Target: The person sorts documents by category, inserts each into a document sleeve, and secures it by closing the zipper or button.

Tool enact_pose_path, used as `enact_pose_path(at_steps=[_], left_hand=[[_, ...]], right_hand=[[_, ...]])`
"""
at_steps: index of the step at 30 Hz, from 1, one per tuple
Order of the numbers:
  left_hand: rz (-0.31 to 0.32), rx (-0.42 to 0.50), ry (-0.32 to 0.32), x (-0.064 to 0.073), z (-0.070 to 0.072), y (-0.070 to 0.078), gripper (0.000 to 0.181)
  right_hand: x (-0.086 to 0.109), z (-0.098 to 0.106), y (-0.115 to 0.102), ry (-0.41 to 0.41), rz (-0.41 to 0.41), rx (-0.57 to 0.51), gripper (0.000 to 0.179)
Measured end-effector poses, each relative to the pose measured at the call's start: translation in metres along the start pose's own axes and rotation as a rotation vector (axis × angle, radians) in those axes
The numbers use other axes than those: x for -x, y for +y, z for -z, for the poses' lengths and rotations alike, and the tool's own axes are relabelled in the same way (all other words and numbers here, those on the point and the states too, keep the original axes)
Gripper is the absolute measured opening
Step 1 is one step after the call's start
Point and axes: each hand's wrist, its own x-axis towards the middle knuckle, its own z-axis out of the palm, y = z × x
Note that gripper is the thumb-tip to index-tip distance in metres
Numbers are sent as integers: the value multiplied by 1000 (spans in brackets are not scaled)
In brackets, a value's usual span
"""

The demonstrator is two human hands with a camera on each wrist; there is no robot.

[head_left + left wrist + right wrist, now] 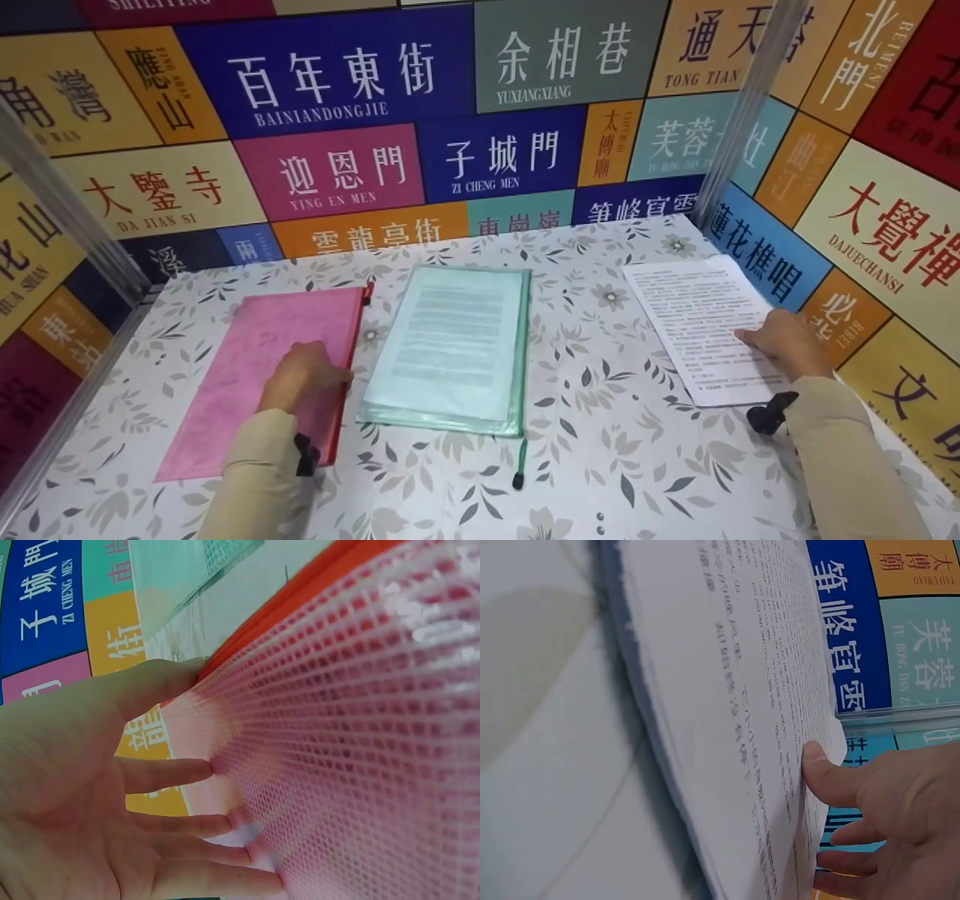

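Observation:
On the left of the table lies a pink mesh zip folder (pixel 232 375) with a red zip edge. My left hand (pixel 304 371) rests on it, fingers spread and fairly straight. In the left wrist view the fingertips touch the mesh and the thumb lies at the red zip (pixel 262 622). At the right, my right hand (pixel 791 341) holds the side edge of a stack of printed paper (pixel 690 330). Its thumb lies on the top sheet (pixel 757 727), and the other fingertips are hidden behind the edge.
Between the hands lies a green clear zip folder (pixel 450 337) with printed sheets in it and a green zip pull (pixel 520 465). The tablecloth (pixel 585 465) has a leaf pattern. Walls with coloured sign panels (pixel 322 75) stand behind and at both sides.

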Motion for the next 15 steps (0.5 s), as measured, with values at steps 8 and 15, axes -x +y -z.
enact_pose_path(at_steps=[8,15], left_hand=[[-22,-17,26,-5,0,-1,63],[-56,-55,42,-4,0,-2,58]], right_hand=[[1,6,5,-10,-7,-15,85],[-3,12,11,16,-134,-84,91]])
